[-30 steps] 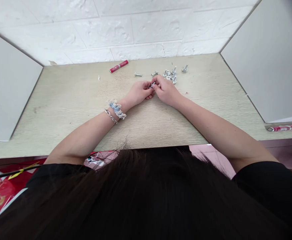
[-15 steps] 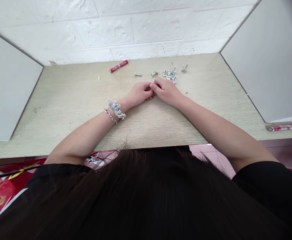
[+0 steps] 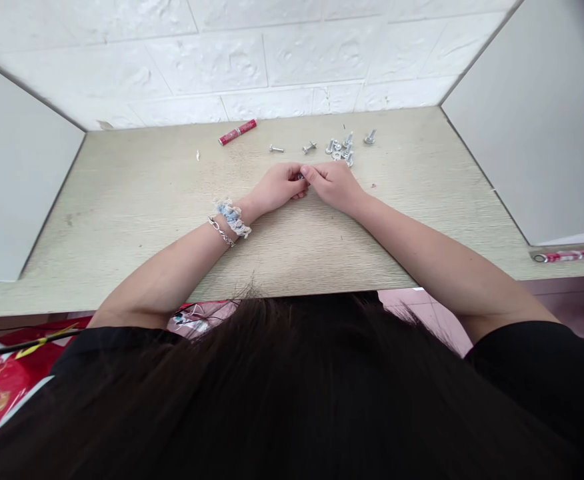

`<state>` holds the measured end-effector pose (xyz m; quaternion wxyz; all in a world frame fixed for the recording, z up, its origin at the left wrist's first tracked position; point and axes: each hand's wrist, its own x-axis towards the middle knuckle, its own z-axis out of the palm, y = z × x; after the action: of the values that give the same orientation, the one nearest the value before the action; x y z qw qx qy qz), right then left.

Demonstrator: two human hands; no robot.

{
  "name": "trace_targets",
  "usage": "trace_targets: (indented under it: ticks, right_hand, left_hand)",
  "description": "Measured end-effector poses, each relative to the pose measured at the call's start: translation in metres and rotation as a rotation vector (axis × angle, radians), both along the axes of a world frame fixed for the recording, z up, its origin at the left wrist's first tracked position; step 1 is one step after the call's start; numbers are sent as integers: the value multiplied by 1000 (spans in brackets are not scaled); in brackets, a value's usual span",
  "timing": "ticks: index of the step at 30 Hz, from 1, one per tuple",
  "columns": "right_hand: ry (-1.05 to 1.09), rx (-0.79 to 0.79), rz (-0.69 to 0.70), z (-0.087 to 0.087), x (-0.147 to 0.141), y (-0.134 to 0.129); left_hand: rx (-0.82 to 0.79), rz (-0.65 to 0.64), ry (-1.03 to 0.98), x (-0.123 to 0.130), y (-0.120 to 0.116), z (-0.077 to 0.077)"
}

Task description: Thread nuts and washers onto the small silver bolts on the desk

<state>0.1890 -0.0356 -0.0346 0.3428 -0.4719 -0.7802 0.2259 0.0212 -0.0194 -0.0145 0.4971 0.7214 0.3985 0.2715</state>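
Note:
My left hand (image 3: 278, 187) and my right hand (image 3: 336, 185) meet over the middle of the table, fingertips pressed together. Between them shows a bit of a small silvery metal fastener (image 3: 301, 177), mostly covered by the fingers; whether it is a bolt, a nut or both I cannot make out. Both hands are closed around it. Just beyond the fingers lies a bolt with a nut or washer on it (image 3: 309, 147). To its left is a single bolt (image 3: 277, 149). Behind my right hand sits a cluster of several bolts, nuts and washers (image 3: 337, 145).
Another bolt with a washer (image 3: 370, 137) lies farther right. A red tube (image 3: 237, 133) rests near the white brick wall (image 3: 292, 60). Pale panels (image 3: 17, 173) stand at both sides of the wooden table (image 3: 137, 200). A second red tube (image 3: 575, 255) lies at the right front edge.
My right thumb and fingers have shifted slightly at the fastener, with the thumb now a little higher. My left hand and the loose hardware stay where they were.

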Motion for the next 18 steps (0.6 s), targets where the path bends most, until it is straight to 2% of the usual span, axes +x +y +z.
trace_targets:
  ticks: [9, 18]
  right_hand:
    - [26, 52, -69, 2, -3, -4]
    - [20, 5, -39, 3, -3, -5]
  left_hand:
    - [-47, -11, -62, -1, 0, 2]
    - [-57, 5, -68, -1, -1, 2]
